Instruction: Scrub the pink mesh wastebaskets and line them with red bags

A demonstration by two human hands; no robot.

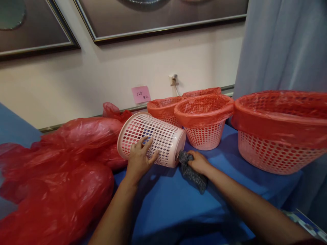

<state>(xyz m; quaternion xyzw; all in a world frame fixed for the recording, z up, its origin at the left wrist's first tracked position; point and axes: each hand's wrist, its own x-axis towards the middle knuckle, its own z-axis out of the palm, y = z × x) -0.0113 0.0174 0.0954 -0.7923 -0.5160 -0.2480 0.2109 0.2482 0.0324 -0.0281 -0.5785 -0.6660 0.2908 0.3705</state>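
Note:
A pale pink plastic wastebasket point(167, 139) with rows of holes is tipped on its side, its mouth toward the left and its base toward the right. My left hand point(140, 154) holds its near side, fingers spread against the holed wall. My right hand point(199, 162) is closed on a dark grey cloth point(192, 175). The bunched top of the cloth touches the lower part of the wastebasket's base, while the rest hangs down over the blue tablecloth point(163, 207).
Loose red plastic bags point(63, 177) heap up on the left. Behind and to the right stand a bag-lined basket point(204, 131), a larger one point(278, 146) and others. A pink note point(141, 94) and a socket point(174, 80) are on the wall.

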